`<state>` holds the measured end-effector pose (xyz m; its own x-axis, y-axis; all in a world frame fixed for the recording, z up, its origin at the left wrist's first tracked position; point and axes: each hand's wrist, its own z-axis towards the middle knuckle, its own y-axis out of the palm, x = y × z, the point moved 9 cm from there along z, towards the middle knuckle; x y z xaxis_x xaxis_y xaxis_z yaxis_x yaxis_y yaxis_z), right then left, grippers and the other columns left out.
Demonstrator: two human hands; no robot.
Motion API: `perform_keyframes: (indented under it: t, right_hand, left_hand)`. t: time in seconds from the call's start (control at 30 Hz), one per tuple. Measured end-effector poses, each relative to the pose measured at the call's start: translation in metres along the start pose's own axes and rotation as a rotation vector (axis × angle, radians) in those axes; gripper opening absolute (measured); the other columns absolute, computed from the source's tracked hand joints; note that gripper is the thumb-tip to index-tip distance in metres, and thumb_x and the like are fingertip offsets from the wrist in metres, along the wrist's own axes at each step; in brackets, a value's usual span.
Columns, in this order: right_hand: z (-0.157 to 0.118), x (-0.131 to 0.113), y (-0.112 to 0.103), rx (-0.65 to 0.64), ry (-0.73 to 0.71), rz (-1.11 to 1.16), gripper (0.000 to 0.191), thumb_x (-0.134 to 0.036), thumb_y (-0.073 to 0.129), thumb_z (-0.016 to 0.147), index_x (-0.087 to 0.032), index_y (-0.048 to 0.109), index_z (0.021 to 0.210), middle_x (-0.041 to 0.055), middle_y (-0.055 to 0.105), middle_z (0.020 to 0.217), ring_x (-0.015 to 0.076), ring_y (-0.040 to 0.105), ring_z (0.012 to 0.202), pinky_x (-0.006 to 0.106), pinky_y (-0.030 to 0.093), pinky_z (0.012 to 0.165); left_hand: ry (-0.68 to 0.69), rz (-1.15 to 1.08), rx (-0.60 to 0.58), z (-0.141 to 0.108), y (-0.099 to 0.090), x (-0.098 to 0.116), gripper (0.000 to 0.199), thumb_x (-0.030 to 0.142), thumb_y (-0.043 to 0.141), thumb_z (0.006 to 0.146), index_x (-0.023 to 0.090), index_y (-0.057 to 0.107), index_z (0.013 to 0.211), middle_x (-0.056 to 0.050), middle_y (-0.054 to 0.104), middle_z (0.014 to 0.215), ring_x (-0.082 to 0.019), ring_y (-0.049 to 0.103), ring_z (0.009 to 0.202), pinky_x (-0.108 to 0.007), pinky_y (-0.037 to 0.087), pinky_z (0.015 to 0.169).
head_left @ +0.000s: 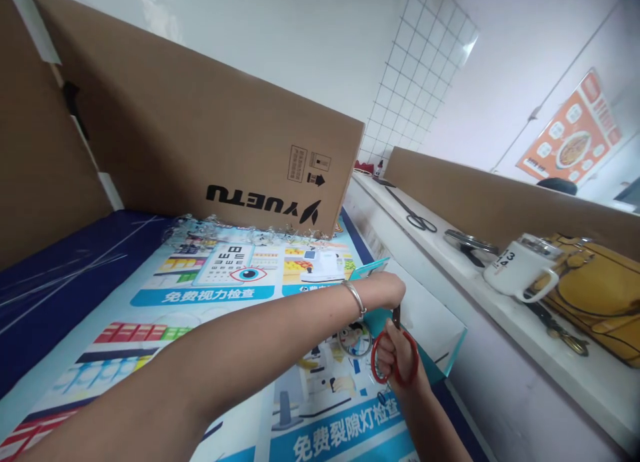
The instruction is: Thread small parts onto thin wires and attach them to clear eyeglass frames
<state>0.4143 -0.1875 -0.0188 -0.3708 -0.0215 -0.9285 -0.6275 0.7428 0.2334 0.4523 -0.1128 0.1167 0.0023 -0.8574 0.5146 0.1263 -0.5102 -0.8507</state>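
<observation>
My right hand [393, 352] is closed on scissors with red handles [415, 362], their dark blades pointing up towards my other hand. My left hand [393, 290], below a silver bangle on the wrist, is bent over at the blade end, and its fingers are hidden from me. Behind both hands lies a white and teal piece of card or box [435, 319], tilted against the low wall. A round clear ring like a tape roll [355, 339] rests on the printed sheet [300, 329] beside my right hand.
Brown cardboard panels [200, 129] stand along the back and left, with crinkled clear plastic [240, 234] at their foot. On the white ledge [500, 302] to the right are black-handled scissors [421, 222], a lidded white mug [520, 269], keys [570, 342] and a yellow bag [595, 289].
</observation>
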Motion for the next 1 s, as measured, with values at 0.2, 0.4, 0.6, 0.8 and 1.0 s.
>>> perform_keyframes:
  t: [0.2,0.4,0.6,0.8,1.0]
  right_hand:
    - [-0.012,-0.004,0.01,-0.096,-0.033,-0.129,0.041,-0.055,0.048,0.077,-0.022,0.03,0.062,-0.0098,0.026,0.048,0.0048,0.024,0.035,0.017,0.024,0.032]
    - [-0.024,-0.036,0.05,-0.256,-0.25,-0.642,0.024,-0.044,0.05,0.08,-0.02,0.049,0.084,-0.0085,0.04,0.049,0.0075,0.036,0.039,0.021,0.033,0.041]
    - [0.004,-0.042,0.129,-0.377,-0.519,-1.358,0.03,-0.037,0.059,0.074,-0.021,0.055,0.099,0.0011,0.059,0.085,0.0157,0.053,0.076,0.024,0.038,0.065]
    - [0.051,0.008,0.222,-0.603,-0.606,-1.642,0.037,-0.023,0.06,0.071,-0.017,0.055,0.108,0.008,0.059,0.1,0.0186,0.053,0.087,0.024,0.035,0.069]
    - [0.077,0.036,0.266,-0.702,-0.618,-1.814,0.037,-0.014,0.055,0.069,-0.018,0.059,0.106,0.0065,0.061,0.096,0.0181,0.053,0.086,0.023,0.034,0.07]
  left_hand:
    - [-0.07,0.142,-0.061,-0.045,-0.029,-0.023,0.014,0.008,0.051,0.065,0.007,0.065,0.068,-0.012,0.067,0.076,-0.022,0.06,0.076,-0.029,0.04,0.067]
    - [-0.206,-0.157,0.063,-0.175,-0.045,-0.098,0.016,0.021,0.045,0.073,0.017,0.06,0.071,-0.002,0.062,0.068,-0.016,0.055,0.065,-0.023,0.038,0.058]
    - [-0.58,-0.951,0.291,-0.314,0.002,-0.181,0.025,0.041,0.058,0.071,0.016,0.05,0.07,0.0,0.058,0.064,-0.012,0.05,0.053,-0.023,0.036,0.052]
    - [-0.637,-1.308,0.482,-0.382,0.025,-0.186,0.031,0.041,0.066,0.067,0.016,0.05,0.073,0.0,0.061,0.067,-0.009,0.051,0.05,-0.023,0.037,0.052]
    - [-0.623,-1.353,0.575,-0.41,0.022,-0.192,0.032,0.042,0.065,0.068,0.015,0.05,0.074,-0.002,0.063,0.067,-0.009,0.053,0.049,-0.022,0.037,0.05]
